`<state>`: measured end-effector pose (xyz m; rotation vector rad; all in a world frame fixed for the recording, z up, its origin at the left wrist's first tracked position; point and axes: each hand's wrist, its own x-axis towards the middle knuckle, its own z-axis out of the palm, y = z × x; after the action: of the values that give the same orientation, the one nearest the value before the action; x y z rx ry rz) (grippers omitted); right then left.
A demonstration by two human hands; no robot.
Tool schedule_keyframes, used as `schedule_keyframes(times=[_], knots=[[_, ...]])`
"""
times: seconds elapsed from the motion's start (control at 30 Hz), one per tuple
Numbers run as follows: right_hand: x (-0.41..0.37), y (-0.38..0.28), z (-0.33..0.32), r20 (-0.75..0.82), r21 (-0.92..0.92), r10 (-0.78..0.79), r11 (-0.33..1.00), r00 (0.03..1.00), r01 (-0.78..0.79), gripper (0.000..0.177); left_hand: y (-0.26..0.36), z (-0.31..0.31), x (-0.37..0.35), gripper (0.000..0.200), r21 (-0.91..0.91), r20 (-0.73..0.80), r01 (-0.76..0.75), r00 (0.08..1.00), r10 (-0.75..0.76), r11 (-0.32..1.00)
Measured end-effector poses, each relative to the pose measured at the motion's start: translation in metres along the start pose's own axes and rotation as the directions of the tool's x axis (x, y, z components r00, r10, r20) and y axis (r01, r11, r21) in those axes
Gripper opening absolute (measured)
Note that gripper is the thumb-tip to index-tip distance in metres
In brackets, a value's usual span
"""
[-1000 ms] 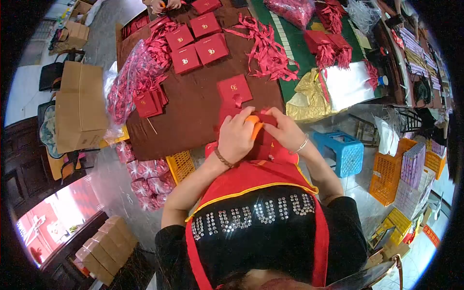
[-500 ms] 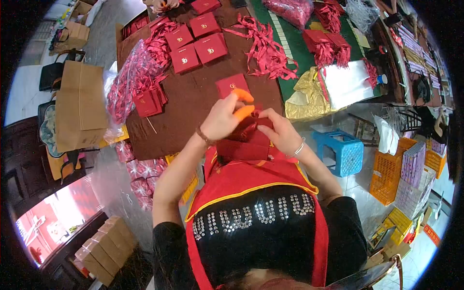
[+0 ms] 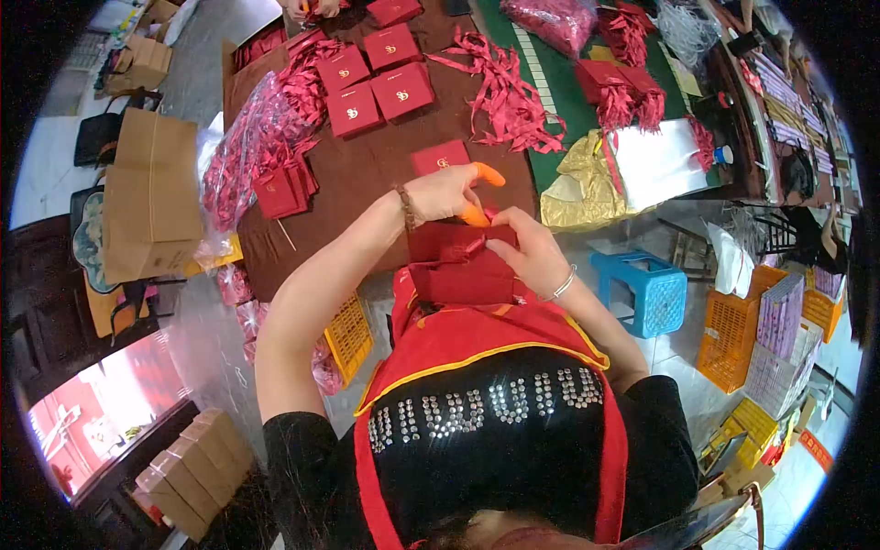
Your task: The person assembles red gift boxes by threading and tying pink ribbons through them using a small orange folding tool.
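At the near edge of the brown-covered table, a dark red pouch or box (image 3: 458, 282) lies against the red apron, with its upper part between my hands. My left hand (image 3: 449, 194) has orange covers on two fingers, curved toward the thumb at a piece of red ribbon. Opposite it, my right hand (image 3: 533, 255) pinches the red ribbon (image 3: 475, 246) above the pouch. Just beyond my left hand lies a red card with a gold mark (image 3: 440, 157). How the ribbon runs between the fingers is partly hidden.
Red boxes (image 3: 401, 90) and loose red ribbons (image 3: 513, 96) lie farther back. At the left are a plastic bag of ribbons (image 3: 247, 151) and a cardboard box (image 3: 151, 197). A blue stool (image 3: 662, 298) stands right. Another person's hands (image 3: 312, 9) show at the top.
My left hand has shifted right and slightly up, its elbow swinging out to the left. My right hand stays by the pouch, and more of the pouch's front shows.
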<state>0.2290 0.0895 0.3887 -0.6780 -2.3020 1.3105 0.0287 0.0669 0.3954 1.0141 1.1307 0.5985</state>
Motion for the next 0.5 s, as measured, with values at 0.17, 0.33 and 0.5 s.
schedule_keyframes(times=[0.17, 0.33, 0.5], knots=[[-0.005, 0.005, -0.012, 0.013, -0.004, 0.130, 0.992, 0.991, -0.130, 0.023, -0.002, 0.022, 0.016, 0.057, -0.096, -0.190, 0.018, 0.981, -0.036, 0.995], [-0.008, 0.022, -0.015, -0.009, -0.031, 0.093, 0.995, 0.996, -0.093, 0.022, -0.008, 0.038, 0.031, 0.050, -0.094, -0.370, 0.017, 0.928, -0.051, 0.995], [0.000, 0.001, -0.019, 0.246, 0.088, 0.287, 0.944, 0.926, -0.317, 0.023, 0.002, 0.022, 0.032, 0.048, 0.121, -0.650, 0.041, 0.759, 0.048, 0.992]])
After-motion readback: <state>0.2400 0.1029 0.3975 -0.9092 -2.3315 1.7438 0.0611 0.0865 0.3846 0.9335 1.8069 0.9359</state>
